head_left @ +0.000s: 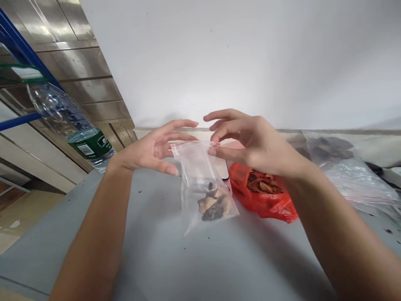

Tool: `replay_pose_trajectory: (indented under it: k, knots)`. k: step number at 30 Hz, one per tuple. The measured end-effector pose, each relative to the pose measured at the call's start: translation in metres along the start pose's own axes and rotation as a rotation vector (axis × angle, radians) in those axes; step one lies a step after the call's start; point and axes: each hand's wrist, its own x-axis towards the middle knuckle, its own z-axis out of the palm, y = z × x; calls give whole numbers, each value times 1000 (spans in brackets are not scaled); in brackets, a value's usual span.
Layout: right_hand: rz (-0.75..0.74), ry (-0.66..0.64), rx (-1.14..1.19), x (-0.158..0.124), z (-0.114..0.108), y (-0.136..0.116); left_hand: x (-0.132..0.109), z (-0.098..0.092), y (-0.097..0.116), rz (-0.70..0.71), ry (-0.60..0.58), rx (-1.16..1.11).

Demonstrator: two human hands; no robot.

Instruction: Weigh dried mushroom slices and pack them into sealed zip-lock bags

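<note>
A clear zip-lock bag with a red seal line hangs above the grey table, several dark and tan dried pieces lying at its bottom. My right hand pinches the bag's top right corner between thumb and finger. To the left of the bag, my left hand has its fingers stretched out and apart, with the thumb close to the bag's side and nothing gripped. Just right of the bag sits an open red plastic bag holding brown dried slices.
A large water bottle with a green label stands at the table's left edge. More clear plastic bags lie at the right, one with dark contents. A white object with a dark edge is partly hidden behind the held bag. A white wall rises behind.
</note>
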Motion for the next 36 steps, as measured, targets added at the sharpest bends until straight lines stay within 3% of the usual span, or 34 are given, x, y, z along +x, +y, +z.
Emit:
replay_pose_trajectory:
  k: [4,7,14,17,22,26,30,33,36]
  knots:
    - [103,-11,-23,-4,-11,-6,0,5,7,55,-7,78]
    - [103,-72,-71,-4,-17,-5,3,11,14,39,64,243]
    - [175,-328,-49,-4,-27,14,7,15,12,22,192,250]
    - [185,-287,-24,-3,-27,19,8,15,11,28,229,253]
    - [219,-241,112,-2,-24,19,14,20,8,-1,151,243]
    - [175,-107,146,-2,-22,24,18,24,4,33,238,157]
    - [217,-110,261,-3,-24,24,19,23,-2,52,301,141]
    - [261,-61,129,-4,-27,24,20,22,-4,76,304,126]
    - [282,-131,65,-5,-29,25,20,23,-3,107,279,110]
